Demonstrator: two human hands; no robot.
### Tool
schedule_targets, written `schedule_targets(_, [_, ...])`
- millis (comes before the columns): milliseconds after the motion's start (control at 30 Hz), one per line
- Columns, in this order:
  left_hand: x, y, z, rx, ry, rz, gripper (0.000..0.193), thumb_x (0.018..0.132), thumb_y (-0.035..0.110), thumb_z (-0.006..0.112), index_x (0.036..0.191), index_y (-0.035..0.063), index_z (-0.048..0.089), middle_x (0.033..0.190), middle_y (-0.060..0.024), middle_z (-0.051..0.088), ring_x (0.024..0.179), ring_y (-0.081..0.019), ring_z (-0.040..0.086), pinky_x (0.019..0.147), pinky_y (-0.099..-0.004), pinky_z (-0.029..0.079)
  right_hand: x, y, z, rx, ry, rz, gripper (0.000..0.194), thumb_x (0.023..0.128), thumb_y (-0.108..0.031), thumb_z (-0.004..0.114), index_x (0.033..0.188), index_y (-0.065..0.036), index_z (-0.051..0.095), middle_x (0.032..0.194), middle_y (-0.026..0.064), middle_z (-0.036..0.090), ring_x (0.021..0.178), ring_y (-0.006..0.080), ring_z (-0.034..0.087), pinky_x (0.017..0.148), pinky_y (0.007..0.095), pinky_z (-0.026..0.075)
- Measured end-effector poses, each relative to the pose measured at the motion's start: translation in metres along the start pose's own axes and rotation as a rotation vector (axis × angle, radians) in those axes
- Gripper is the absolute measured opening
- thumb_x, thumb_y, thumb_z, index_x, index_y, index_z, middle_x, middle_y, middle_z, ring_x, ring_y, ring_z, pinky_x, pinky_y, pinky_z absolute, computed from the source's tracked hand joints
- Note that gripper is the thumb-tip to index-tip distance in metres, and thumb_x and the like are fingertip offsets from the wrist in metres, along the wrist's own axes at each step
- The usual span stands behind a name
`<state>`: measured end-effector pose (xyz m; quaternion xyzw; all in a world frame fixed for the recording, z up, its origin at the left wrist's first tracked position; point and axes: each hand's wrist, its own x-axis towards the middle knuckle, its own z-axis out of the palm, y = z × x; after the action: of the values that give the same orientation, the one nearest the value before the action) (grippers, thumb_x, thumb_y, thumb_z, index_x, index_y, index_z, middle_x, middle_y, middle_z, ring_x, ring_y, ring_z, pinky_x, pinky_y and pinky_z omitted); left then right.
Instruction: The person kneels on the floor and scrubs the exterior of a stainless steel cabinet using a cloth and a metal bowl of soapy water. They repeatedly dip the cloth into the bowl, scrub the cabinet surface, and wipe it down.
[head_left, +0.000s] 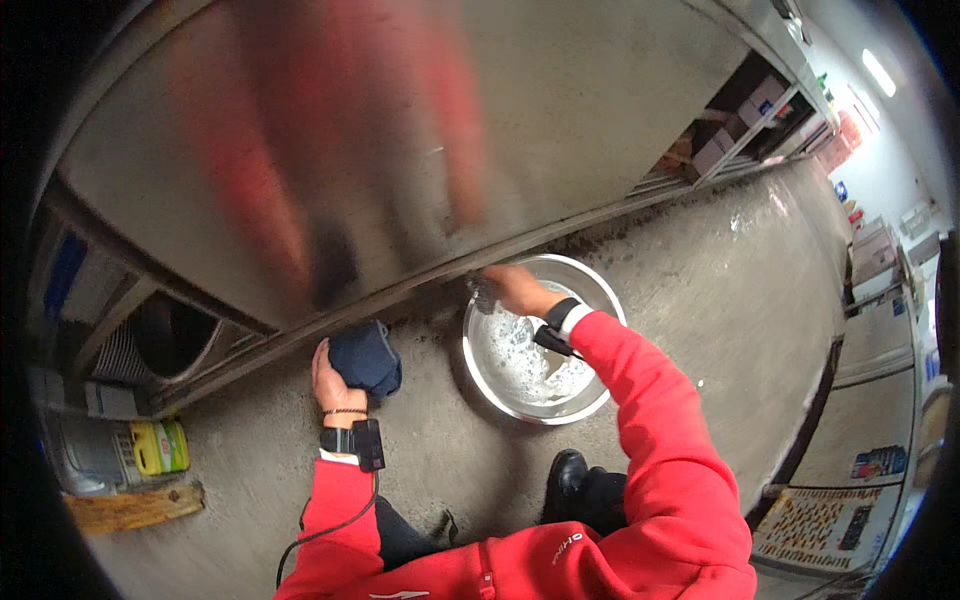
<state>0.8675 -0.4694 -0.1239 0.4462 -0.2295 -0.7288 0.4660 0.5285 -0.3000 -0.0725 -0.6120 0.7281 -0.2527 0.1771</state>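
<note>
My left hand (336, 379) grips a folded dark blue cloth (366, 358) close to the lower edge of a large metal cabinet panel (570, 112). My right hand (520, 290) is closed on a grey scouring pad (484, 291), which looks like metal mesh, above the left rim of a round steel basin (551, 415). Foamy, whitish water (517, 360) lies in the basin, which rests on the floor between my right foot and the panel. The panel mirrors my red sleeves as a blur.
A yellow jug (159, 448) and a wooden board (135, 508) lie at the left. The cabinet's open shelves (720, 142) hold boxes at the upper right. Along the right side runs another light-coloured unit (862, 420). My black shoe (568, 480) is just below the basin.
</note>
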Motion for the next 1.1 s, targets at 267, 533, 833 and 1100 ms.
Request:
schedule_targets(267, [-0.001, -0.002, 0.003, -0.284, -0.249, -0.308, 0.032, 0.098, 0.028, 0.053, 0.11, 0.0033, 0.069, 0.108, -0.0077, 0.073, 0.098, -0.0235, 0.069, 0.09, -0.0362, 0.054, -0.065, -0.061, -0.141, -0.115, -0.168, 0.187, 0.042, 0.072, 0.003, 0.063, 0.114, 0.003, 0.063, 0.104, 0.0266, 0.068, 0.102, 0.0393, 0.066, 0.087, 0.0401, 0.052])
schedule_targets(533, [-0.042, 0.015, 0.04, -0.348, -0.231, -0.459, 0.039, 0.101, 0.035, 0.04, 0.113, 0.0076, 0.066, 0.114, -0.0083, 0.07, 0.104, -0.0261, 0.067, 0.095, -0.0421, 0.052, -0.107, -0.085, -0.149, -0.319, -0.131, 0.165, 0.019, 0.073, -0.003, 0.067, 0.091, 0.003, 0.065, 0.084, 0.024, 0.068, 0.082, 0.0382, 0.069, 0.072, 0.0429, 0.055])
schedule_targets(833, [-0.096, 0.027, 0.084, -0.301, -0.352, -0.392, 0.044, 0.098, 0.039, 0.04, 0.119, 0.0073, 0.062, 0.117, -0.0086, 0.066, 0.108, -0.0264, 0.064, 0.098, -0.0438, 0.049, -0.136, 0.003, -0.013, -0.178, -0.386, 0.248, 0.045, 0.076, -0.023, 0.079, 0.11, 0.002, 0.063, 0.097, 0.025, 0.07, 0.086, 0.0383, 0.069, 0.08, 0.0429, 0.054])
schedule_targets(1100, [-0.176, -0.021, 0.191, -0.223, -0.698, -0.373, 0.047, 0.099, 0.028, 0.043, 0.139, 0.0049, 0.049, 0.141, -0.0147, 0.052, 0.131, -0.0285, 0.049, 0.113, -0.0442, 0.035, -0.105, -0.052, -0.057, 0.823, 0.123, -0.182, 0.11, 0.078, -0.023, 0.084, 0.156, -0.013, 0.007, 0.151, 0.0221, 0.033, 0.116, 0.0235, 0.058, 0.085, 0.0344, 0.055])
